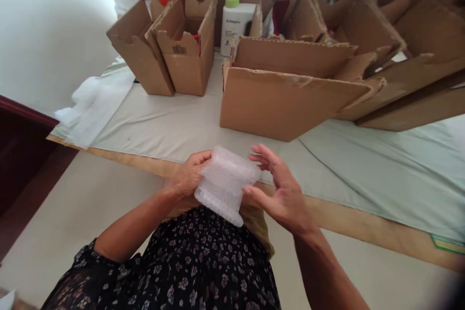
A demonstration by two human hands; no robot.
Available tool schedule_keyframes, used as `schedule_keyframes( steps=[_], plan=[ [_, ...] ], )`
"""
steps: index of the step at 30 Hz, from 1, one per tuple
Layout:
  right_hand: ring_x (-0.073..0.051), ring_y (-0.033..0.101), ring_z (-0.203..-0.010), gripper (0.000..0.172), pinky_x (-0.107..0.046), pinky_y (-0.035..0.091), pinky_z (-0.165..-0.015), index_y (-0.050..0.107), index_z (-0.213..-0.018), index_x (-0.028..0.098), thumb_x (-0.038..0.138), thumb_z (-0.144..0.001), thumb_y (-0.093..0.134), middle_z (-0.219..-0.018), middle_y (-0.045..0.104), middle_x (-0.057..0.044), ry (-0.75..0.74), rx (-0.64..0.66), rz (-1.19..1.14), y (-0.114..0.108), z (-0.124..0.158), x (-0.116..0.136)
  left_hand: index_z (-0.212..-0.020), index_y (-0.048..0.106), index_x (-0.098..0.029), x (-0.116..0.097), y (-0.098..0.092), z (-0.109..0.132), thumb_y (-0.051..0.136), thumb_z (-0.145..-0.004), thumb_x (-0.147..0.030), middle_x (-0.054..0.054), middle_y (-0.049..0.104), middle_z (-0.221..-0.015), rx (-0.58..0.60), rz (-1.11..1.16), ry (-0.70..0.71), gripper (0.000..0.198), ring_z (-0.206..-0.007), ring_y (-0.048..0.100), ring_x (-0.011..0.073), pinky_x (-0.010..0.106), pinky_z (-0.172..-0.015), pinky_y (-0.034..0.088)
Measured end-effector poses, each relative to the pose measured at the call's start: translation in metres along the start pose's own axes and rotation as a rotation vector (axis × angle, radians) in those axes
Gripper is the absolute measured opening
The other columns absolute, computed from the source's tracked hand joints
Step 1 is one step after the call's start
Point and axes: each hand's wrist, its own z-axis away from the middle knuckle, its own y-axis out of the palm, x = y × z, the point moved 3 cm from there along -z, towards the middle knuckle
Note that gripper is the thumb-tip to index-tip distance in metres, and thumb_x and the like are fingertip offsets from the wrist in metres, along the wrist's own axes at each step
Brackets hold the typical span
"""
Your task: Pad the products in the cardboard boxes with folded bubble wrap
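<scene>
A folded piece of clear bubble wrap (225,184) is held in front of my body, just off the near edge of the table. My left hand (192,173) grips it along its left side, the fingers partly hidden behind it. My right hand (281,191) is at the right side of the wrap, its fingers spread and the thumb close to the wrap's edge. Whether that thumb touches it I cannot tell. Whether anything lies inside the folds does not show.
A wide cardboard box (290,104) stands open on the cloth-covered table (174,126). Narrower boxes (185,58) and a white bottle with a green cap (232,24) are behind it. White wrapping sheets (98,106) lie at the left end.
</scene>
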Motion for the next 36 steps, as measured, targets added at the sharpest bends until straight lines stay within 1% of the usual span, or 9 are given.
schedule_keyframes(
  steps=[4,9,13,18,23,26,30,32,36],
  plan=[
    [-0.013,0.065,-0.071,0.016,-0.026,0.054,-0.066,0.076,-0.101,0.022,0.034,-0.095,0.068,-0.085,0.074,-0.001,0.136,-0.323,-0.128,0.004,-0.022,0.0,-0.101,0.074,-0.016,0.019,0.028,0.018,0.091,-0.067,-0.039,0.002,0.075,-0.084,0.141,0.097,-0.128,0.045,-0.069,0.066,0.0141,0.024,-0.066,0.051],
    [-0.01,0.056,-0.064,0.019,-0.022,0.044,-0.056,0.076,-0.09,0.019,0.038,-0.088,0.073,-0.077,0.069,0.0,0.221,-0.569,-0.239,-0.014,-0.027,-0.019,-0.092,0.076,-0.013,0.057,0.043,0.044,0.085,-0.064,-0.032,0.004,0.076,-0.087,0.295,0.045,-0.316,0.035,-0.074,0.065,0.0145,0.025,-0.072,0.049],
    [-0.01,0.054,-0.065,0.024,-0.023,0.043,-0.058,0.075,-0.091,0.018,0.042,-0.085,0.073,-0.078,0.067,-0.001,0.246,-0.65,-0.205,-0.032,-0.031,-0.046,-0.083,0.075,-0.015,0.059,0.033,0.053,0.074,-0.066,-0.024,0.002,0.074,-0.08,0.327,-0.029,-0.306,0.019,-0.069,0.063,0.0136,0.025,-0.07,0.048],
    [-0.014,0.061,-0.072,0.03,-0.028,0.05,-0.066,0.075,-0.096,0.018,0.047,-0.087,0.07,-0.085,0.071,-0.003,0.254,-0.501,-0.073,-0.04,-0.036,-0.07,-0.082,0.074,-0.015,0.06,0.011,0.052,0.079,-0.07,-0.027,0.001,0.071,-0.074,0.193,-0.056,-0.241,0.017,-0.065,0.061,0.0126,0.025,-0.069,0.049],
    [-0.021,0.07,-0.104,0.029,-0.039,0.057,-0.089,0.074,-0.112,0.021,0.045,-0.097,0.065,-0.115,0.075,-0.008,0.171,-0.494,0.195,-0.061,-0.005,-0.057,-0.084,0.076,-0.017,0.073,0.003,0.058,0.083,-0.07,-0.026,0.002,0.072,-0.078,0.09,0.067,-0.232,0.018,-0.067,0.062,0.0133,0.025,-0.069,0.05],
    [-0.027,0.066,-0.121,0.039,-0.042,0.059,-0.09,0.07,-0.124,0.023,0.048,-0.095,0.068,-0.13,0.071,-0.011,0.134,-0.293,0.309,-0.064,0.011,-0.05,-0.09,0.079,-0.016,0.07,0.002,0.061,0.088,-0.063,-0.029,0.004,0.074,-0.083,0.084,0.197,-0.285,0.032,-0.072,0.064,0.0149,0.024,-0.069,0.051],
    [-0.035,0.058,-0.135,0.069,-0.054,0.052,-0.107,0.058,-0.145,0.022,0.055,-0.088,0.073,-0.148,0.06,-0.016,0.059,-0.049,0.464,-0.041,0.002,-0.052,-0.104,0.079,-0.016,0.068,0.005,0.063,0.089,-0.068,-0.054,0.009,0.078,-0.092,0.066,0.219,-0.31,0.053,-0.082,0.069,0.0203,0.029,-0.074,0.054],
    [-0.033,0.064,-0.123,0.048,-0.053,0.051,-0.107,0.066,-0.133,0.021,0.046,-0.092,0.068,-0.135,0.068,-0.014,0.045,-0.081,0.496,-0.03,-0.011,-0.053,-0.096,0.078,-0.016,0.068,0.008,0.064,0.09,-0.069,-0.054,0.007,0.077,-0.085,0.016,0.094,-0.282,0.048,-0.074,0.067,0.0169,0.026,-0.07,0.051],
    [-0.019,0.066,-0.075,0.021,-0.037,0.056,-0.078,0.072,-0.102,0.02,0.037,-0.094,0.061,-0.088,0.073,-0.005,0.166,-0.31,0.287,-0.038,-0.017,-0.049,-0.086,0.075,-0.017,0.044,-0.002,0.064,0.091,-0.068,-0.042,0.002,0.074,-0.077,-0.005,-0.132,-0.217,0.035,-0.068,0.064,0.0136,0.023,-0.066,0.049]
  ],
)
